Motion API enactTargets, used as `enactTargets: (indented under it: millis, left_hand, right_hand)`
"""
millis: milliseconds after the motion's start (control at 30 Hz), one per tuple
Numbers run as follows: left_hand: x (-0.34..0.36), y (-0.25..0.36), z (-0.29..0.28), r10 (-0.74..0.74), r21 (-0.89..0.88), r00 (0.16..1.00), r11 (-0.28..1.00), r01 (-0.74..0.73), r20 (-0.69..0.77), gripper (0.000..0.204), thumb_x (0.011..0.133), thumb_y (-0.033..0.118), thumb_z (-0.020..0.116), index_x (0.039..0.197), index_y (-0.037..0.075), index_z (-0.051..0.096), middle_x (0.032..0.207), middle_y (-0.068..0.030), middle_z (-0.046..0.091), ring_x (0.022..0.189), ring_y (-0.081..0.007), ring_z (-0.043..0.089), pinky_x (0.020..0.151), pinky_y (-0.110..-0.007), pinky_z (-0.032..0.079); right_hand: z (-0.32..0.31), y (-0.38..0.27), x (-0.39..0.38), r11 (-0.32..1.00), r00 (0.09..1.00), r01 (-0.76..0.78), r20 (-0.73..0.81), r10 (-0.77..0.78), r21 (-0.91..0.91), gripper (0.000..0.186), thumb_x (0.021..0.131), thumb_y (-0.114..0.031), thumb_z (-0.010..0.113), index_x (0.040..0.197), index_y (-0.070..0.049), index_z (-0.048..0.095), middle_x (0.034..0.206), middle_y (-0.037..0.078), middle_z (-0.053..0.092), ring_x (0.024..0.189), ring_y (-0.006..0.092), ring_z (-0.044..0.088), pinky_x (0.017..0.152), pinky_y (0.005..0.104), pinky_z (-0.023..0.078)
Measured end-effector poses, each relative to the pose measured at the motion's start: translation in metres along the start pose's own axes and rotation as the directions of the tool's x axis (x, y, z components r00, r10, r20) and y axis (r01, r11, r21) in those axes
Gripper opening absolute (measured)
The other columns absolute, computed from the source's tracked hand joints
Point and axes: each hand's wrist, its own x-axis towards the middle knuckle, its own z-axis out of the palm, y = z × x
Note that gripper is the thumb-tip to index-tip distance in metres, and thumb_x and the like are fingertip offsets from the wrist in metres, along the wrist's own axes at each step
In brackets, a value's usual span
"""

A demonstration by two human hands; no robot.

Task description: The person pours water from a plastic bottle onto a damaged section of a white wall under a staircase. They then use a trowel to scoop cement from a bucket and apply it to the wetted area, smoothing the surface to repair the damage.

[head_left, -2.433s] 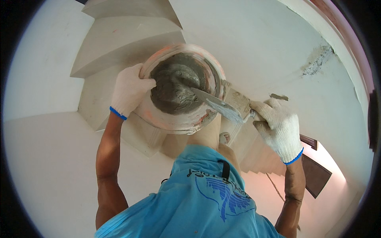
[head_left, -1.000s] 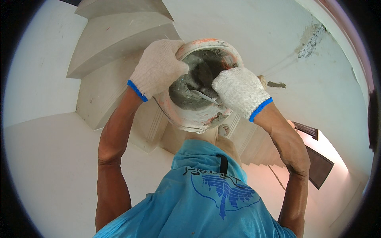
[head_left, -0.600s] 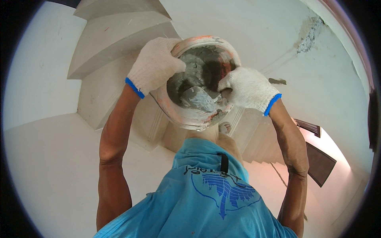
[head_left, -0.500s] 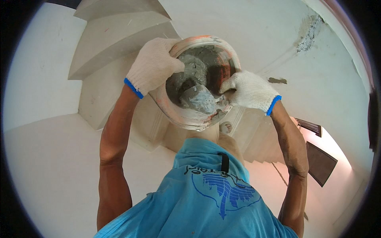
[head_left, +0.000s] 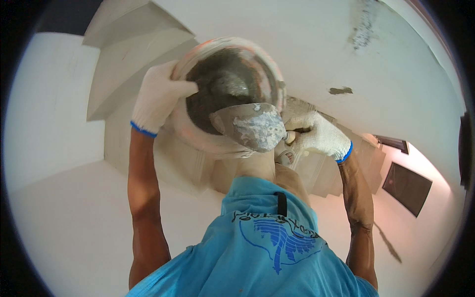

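Note:
My left hand (head_left: 161, 94), in a white knit glove with a blue cuff, grips the left rim of a bucket (head_left: 185, 129) smeared with dried mortar. Inside the bucket lies wet grey mortar (head_left: 225, 81). My right hand (head_left: 316, 136), gloved alike, is closed round the short handle of a trowel (head_left: 257, 126). The trowel's rounded blade, crusted pale grey, is over the near right part of the bucket's mouth. Its far end overlaps the dark inside, and whether it touches the rim I cannot tell.
Grey stair steps (head_left: 133, 54) rise at the far left, and more steps (head_left: 341, 168) run down on the right. A white wall (head_left: 307, 44) with a rough patch (head_left: 362, 24) and a dark chipped spot (head_left: 340, 90) stands beyond. My sandalled foot (head_left: 285, 157) shows below the bucket.
The trowel has come up out of the bucket toward me and the right, with my right hand on its handle. The bucket and my left hand have shifted left.

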Motion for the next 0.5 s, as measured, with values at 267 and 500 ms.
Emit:
enactTargets:
  millis: [267,500]
  left_hand:
    - [-0.015,-0.007,-0.061,-0.130,-0.181,0.991,0.975,0.126,-0.009,0.041,0.079,0.006,0.072,0.117,-0.010,0.070,0.098,-0.0060,0.069,0.087,-0.0138,0.061,0.079,-0.030,0.052]
    - [-0.017,-0.055,-0.093,-0.259,-0.274,0.964,0.933,0.234,-0.059,0.054,0.080,-0.002,0.069,0.132,-0.014,0.062,0.116,-0.0142,0.072,0.100,-0.0244,0.069,0.095,-0.035,0.054]
  right_hand:
    - [0.043,0.051,-0.063,0.986,0.939,0.160,-0.317,-0.134,0.056,0.042,0.080,0.000,0.073,0.122,-0.003,0.070,0.082,0.001,0.064,0.072,0.0092,0.056,0.065,0.0295,0.051]
    - [0.061,0.113,-0.093,0.923,0.745,0.031,-0.624,0.234,0.383,0.030,0.083,-0.004,0.070,0.112,-0.003,0.064,0.088,0.002,0.064,0.074,0.0107,0.057,0.068,0.0311,0.052]
